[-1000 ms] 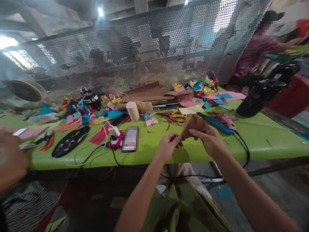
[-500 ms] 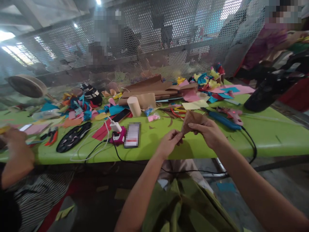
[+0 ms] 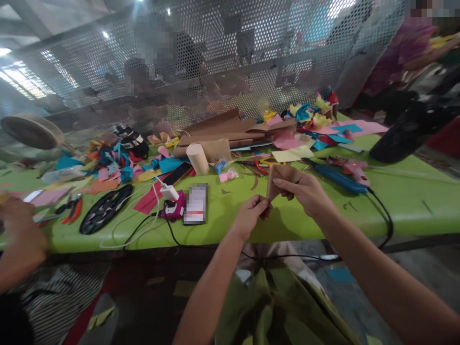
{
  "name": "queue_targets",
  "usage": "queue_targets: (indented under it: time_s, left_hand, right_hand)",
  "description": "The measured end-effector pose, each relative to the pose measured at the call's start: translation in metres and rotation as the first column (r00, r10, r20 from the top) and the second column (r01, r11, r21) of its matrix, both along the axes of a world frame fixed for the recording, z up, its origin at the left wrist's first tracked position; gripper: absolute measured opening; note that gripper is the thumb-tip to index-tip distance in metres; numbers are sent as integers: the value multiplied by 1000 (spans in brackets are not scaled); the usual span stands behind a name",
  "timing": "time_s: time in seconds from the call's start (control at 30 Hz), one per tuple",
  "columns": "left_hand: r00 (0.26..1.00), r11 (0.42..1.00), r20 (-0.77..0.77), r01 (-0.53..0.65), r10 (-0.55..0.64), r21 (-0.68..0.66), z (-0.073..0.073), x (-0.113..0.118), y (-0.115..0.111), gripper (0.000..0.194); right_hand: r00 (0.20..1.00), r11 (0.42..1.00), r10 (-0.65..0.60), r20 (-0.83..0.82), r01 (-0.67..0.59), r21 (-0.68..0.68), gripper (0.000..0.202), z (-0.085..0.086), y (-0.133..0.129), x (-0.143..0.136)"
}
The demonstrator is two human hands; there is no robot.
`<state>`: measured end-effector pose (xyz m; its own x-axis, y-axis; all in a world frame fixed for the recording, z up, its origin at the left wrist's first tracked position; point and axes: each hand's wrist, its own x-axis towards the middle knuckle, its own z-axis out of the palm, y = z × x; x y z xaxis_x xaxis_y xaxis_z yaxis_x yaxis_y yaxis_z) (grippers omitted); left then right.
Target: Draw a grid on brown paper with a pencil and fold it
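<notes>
A folded piece of brown paper [image 3: 276, 179] is held up over the front of the green table [image 3: 223, 230]. My left hand [image 3: 253, 214] pinches its lower corner between thumb and fingers. Higher up, my right hand [image 3: 305, 189] grips the paper's right side, thumb on the near face. Some of the paper is hidden behind the right fingers. Right of my hands lies a blue-handled tool [image 3: 341, 179] with a black cord, beside a pink glue gun [image 3: 355, 170]. Red-handled pliers [image 3: 261, 167] rest just behind the paper.
Left of my hands are a phone [image 3: 196, 203], a magenta power adapter [image 3: 175, 208] with cables, and a black oval tray [image 3: 106, 208]. A cardboard roll [image 3: 197, 159] stands behind. Coloured paper scraps and brown sheets [image 3: 219, 129] line the back. Another person's hand [image 3: 21, 225] is at far left.
The brown paper has turned in my hands, its left edge now more upright. My right hand has shifted slightly left and down. The camera view has moved a little.
</notes>
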<state>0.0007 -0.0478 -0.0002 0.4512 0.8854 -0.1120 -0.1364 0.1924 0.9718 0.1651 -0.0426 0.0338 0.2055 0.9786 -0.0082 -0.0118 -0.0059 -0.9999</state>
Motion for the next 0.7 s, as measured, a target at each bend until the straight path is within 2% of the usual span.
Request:
queue_targets:
  time_s: [0.17, 0.4, 0.7]
  left_hand:
    - [1000, 1000, 3, 7, -7, -21, 3, -1, 5, 50]
    - [1000, 998, 22, -12, 13, -62, 5, 3, 24, 51]
    - [997, 986, 62, -44, 55, -160, 6, 3, 47, 49]
  right_hand:
    - [999, 1000, 1, 51, -2, 13, 49, 3, 7, -2]
    - [995, 1000, 23, 94, -22, -5, 46, 4, 23, 1]
    - [980, 988, 151, 129, -148, -32, 40, 11, 47, 7]
